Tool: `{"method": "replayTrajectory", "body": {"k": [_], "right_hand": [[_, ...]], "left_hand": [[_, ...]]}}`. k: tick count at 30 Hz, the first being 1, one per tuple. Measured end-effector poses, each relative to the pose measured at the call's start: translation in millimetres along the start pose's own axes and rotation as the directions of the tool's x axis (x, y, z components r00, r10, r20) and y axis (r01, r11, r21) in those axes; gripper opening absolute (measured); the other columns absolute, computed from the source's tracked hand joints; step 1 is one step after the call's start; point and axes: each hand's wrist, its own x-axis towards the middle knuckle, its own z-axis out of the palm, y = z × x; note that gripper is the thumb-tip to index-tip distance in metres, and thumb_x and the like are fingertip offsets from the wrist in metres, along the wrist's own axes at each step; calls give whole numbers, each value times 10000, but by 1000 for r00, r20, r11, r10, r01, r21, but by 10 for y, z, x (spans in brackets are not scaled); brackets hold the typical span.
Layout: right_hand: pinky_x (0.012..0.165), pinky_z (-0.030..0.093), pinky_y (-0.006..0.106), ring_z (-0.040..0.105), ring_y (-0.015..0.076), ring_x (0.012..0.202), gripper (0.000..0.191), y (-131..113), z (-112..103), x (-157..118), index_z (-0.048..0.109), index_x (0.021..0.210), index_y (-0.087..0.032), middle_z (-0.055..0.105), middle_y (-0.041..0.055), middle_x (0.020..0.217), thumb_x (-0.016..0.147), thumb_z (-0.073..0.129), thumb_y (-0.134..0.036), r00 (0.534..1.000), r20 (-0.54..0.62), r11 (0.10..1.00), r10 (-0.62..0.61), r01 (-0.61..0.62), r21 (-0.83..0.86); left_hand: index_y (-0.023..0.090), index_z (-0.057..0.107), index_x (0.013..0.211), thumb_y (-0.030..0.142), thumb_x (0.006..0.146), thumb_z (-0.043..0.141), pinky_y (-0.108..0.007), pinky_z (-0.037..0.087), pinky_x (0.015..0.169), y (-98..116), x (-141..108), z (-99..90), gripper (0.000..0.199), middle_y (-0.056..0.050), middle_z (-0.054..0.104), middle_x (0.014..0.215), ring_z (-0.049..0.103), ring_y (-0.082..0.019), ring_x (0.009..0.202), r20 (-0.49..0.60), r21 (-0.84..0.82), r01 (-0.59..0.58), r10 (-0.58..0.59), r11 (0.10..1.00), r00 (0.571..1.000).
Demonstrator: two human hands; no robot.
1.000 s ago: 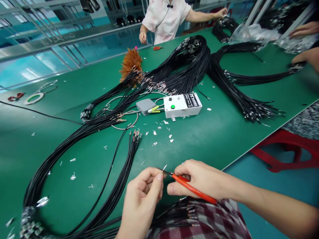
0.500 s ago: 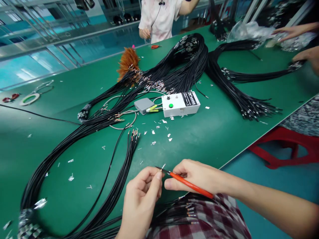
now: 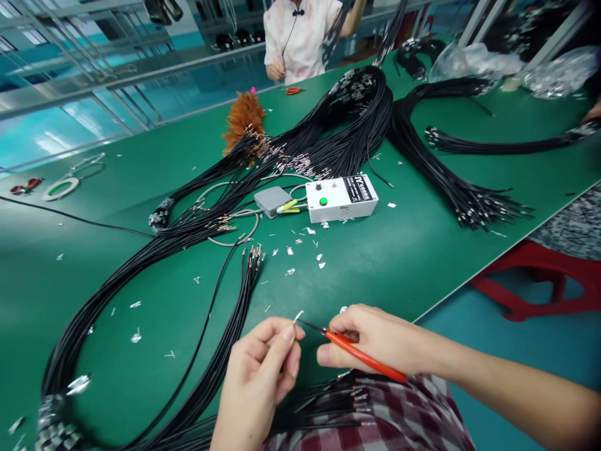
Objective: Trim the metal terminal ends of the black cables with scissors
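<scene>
Between its thumb and fingertips my left hand (image 3: 260, 376) pinches a thin cable end (image 3: 298, 316) with a pale, silvery tip; the rest of that cable is hidden by the hand. My right hand (image 3: 375, 335) is closed around red-handled cutters (image 3: 364, 357). Their dark, slim points reach left to just beside the cable tip; whether they touch it I cannot tell. Below the hands, black cables (image 3: 328, 401) with bare copper ends lie across the checkered cloth on my lap. A looped bundle of black cables (image 3: 89, 300) curves over the table at left.
Beyond my hands stand a white box (image 3: 328, 212) with a green button and a grey block (image 3: 272, 202). Foil scraps (image 3: 290, 272) litter the green table (image 3: 389, 263). More cable bundles (image 3: 347, 125) lie farther back. A person (image 3: 300, 37) stands opposite; a red stool (image 3: 539, 282) is at right.
My left hand has shifted slightly left with the cable end, and the cutters' points no longer cross it. Opposite, black cables now hang from the person's raised hand. At right, a co-worker's hands have drawn back.
</scene>
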Motion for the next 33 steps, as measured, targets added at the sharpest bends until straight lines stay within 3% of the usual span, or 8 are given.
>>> {"method": "replayTrajectory", "body": {"k": [7, 12, 17, 23, 26, 29, 31, 33], "right_hand": [[425, 194, 232, 221, 113, 537, 515, -69, -10, 51, 378, 560, -208, 289, -54, 565, 745, 570, -648, 1000, 2, 997, -8, 8, -79], [432, 199, 228, 216, 109, 533, 553, -82, -1, 51, 366, 546, -201, 298, -56, 554, 734, 556, -684, 1000, -4, 996, -7, 7, -88], [450, 199, 234, 189, 113, 522, 556, -171, 51, 46, 389, 529, -200, 325, -61, 497, 750, 532, -691, 986, -165, 975, -33, -5, -223], [443, 205, 240, 237, 107, 510, 551, 58, 37, 6, 388, 520, -200, 302, -55, 516, 742, 561, -673, 987, -142, 983, 79, -101, -156], [451, 227, 229, 250, 101, 528, 462, 124, -67, -41, 394, 560, -199, 289, -60, 564, 774, 602, -553, 991, -124, 998, 55, -53, 16], [492, 315, 212, 361, 95, 552, 226, 38, -171, -89, 479, 693, -202, 426, -61, 623, 784, 630, -344, 989, -139, 979, -47, 73, 191], [542, 373, 205, 454, 96, 597, 92, -52, -211, -112, 518, 783, -202, 548, -43, 718, 770, 608, -216, 979, -154, 963, -131, 163, 214], [559, 381, 198, 479, 90, 604, 79, -120, -226, -121, 532, 792, -201, 590, -40, 746, 758, 581, -149, 962, -162, 963, -221, 241, 118]], "left_hand": [[142, 602, 737, 392, 803, 646, -140, 104, 353, -50, 34, -25, 263, 75, 452, 455, 194, -7, 366, 85, -7, 49, -49, 999, 995], [134, 614, 735, 405, 793, 654, -132, 109, 353, -61, 35, -25, 280, 70, 445, 448, 210, -3, 363, 83, 4, 69, -69, 998, 994], [136, 618, 731, 397, 795, 664, -126, 116, 346, -94, 57, -69, 273, 71, 443, 449, 206, -9, 370, 125, -37, 74, -69, 997, 990], [152, 619, 735, 388, 824, 633, -148, 97, 342, -48, 57, -151, 253, 77, 431, 445, 177, -14, 362, 207, -96, 85, -64, 992, 976], [149, 618, 737, 429, 819, 626, -165, 92, 361, -19, 37, -111, 292, 75, 413, 449, 185, -28, 384, 235, 36, 69, -76, 997, 969], [137, 609, 716, 473, 814, 611, -180, 119, 392, -11, 23, -26, 350, 82, 364, 464, 228, -47, 419, 255, 182, 23, -70, 983, 964], [137, 596, 700, 518, 803, 596, -193, 135, 401, -19, 22, 20, 394, 85, 342, 476, 245, -58, 435, 284, 245, 1, -73, 970, 956], [144, 582, 686, 536, 799, 583, -204, 142, 404, -41, 27, 41, 408, 86, 335, 484, 242, -67, 441, 315, 291, -14, -82, 957, 945]]}}
